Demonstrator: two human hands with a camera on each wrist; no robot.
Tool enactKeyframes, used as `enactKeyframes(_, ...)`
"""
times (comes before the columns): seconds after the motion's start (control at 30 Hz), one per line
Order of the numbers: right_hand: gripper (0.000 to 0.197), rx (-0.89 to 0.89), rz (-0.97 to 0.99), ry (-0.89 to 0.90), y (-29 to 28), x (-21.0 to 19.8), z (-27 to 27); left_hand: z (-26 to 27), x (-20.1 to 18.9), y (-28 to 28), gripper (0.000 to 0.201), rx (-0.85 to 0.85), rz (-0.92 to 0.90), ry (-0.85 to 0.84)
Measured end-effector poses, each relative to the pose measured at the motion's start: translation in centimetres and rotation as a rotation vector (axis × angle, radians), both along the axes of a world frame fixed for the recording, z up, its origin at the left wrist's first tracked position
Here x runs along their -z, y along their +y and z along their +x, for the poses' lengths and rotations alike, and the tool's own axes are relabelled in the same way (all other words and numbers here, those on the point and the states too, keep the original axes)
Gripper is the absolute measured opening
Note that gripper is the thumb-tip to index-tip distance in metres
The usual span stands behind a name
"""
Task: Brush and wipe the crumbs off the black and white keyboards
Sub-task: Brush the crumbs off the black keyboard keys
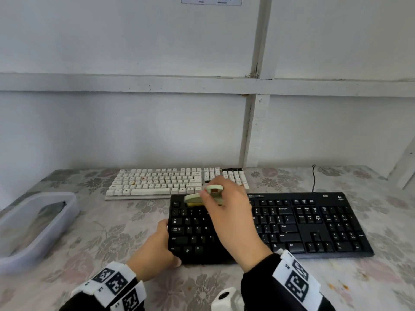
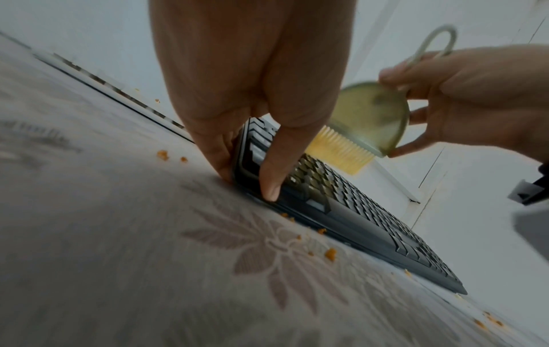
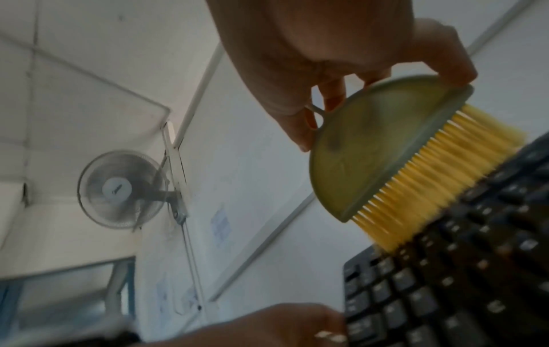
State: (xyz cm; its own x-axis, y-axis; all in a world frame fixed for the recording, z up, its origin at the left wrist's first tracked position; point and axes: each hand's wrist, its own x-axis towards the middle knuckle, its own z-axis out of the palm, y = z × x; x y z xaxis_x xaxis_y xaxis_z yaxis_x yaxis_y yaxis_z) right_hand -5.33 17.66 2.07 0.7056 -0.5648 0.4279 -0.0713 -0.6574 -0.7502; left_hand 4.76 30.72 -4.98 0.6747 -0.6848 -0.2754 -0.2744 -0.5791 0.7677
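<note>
A black keyboard (image 1: 314,223) lies near me on the flowered tablecloth, with a white keyboard (image 1: 161,181) behind it. My right hand (image 1: 226,205) grips a small green brush (image 1: 197,198) with yellow bristles (image 3: 439,178); the bristles touch the black keyboard's top-left keys (image 3: 463,270). My left hand (image 1: 157,250) holds the black keyboard's left edge (image 2: 246,164), thumb on top and fingers against the side. Orange crumbs (image 2: 329,254) lie on the cloth beside the black keyboard, and a few specks sit on the white keyboard's keys (image 1: 137,181).
A translucent plastic tub (image 1: 33,223) stands at the table's left edge. The black keyboard's cable (image 1: 314,178) runs up toward the wall at the back right. A white wall with beams rises directly behind the table. A wall fan (image 3: 121,190) shows in the right wrist view.
</note>
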Motion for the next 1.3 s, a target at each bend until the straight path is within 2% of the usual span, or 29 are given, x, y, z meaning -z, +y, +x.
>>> enactKeyframes(0.1,0.006,-0.076,0.049,-0.017,1.0,0.5,0.0,0.1,0.2,0.0,0.083,-0.004,-0.001,-0.017)
enactKeyframes(0.2,0.004,0.029,-0.010,0.033,-0.5,0.9,-0.8,0.2,0.4,0.1,0.079,-0.008,-0.017,0.004)
enactKeyframes(0.3,0.011,0.141,-0.061,0.023,-2.5,0.4,-2.0,0.2,0.5,0.1,0.078,-0.008,-0.032,0.017)
enactKeyframes(0.5,0.012,0.012,0.127,-0.092,-3.6,0.2,-4.1,0.4,0.9,0.2,0.078,-0.017,-0.050,0.030)
enactKeyframes(0.7,0.011,0.251,0.016,-0.044,-7.8,1.1,-6.8,0.6,1.1,0.1,0.078,-0.026,-0.060,0.046)
enactKeyframes(0.77,0.012,0.216,0.038,-0.095,-8.2,0.6,-7.3,0.6,1.1,0.0,0.078,-0.030,-0.063,0.058)
enactKeyframes(0.9,0.014,0.058,0.220,-0.104,-8.3,0.9,-8.1,0.6,1.2,0.2,0.080,-0.038,-0.065,0.059)
enactKeyframes(1.07,0.015,0.267,0.070,-0.131,-10.8,0.9,-9.3,0.2,0.7,0.1,0.082,-0.045,-0.050,0.062)
enactKeyframes(1.13,0.011,0.193,0.100,-0.179,-10.2,0.3,-9.1,0.2,0.6,0.1,0.083,-0.053,-0.042,0.063)
enactKeyframes(1.23,0.010,0.038,0.165,-0.138,-8.8,0.9,-8.3,0.1,0.6,0.2,0.085,-0.064,-0.031,0.057)
enactKeyframes(1.3,0.013,0.047,0.147,-0.098,-9.1,1.9,-8.3,0.1,0.4,0.1,0.084,-0.067,-0.027,0.062)
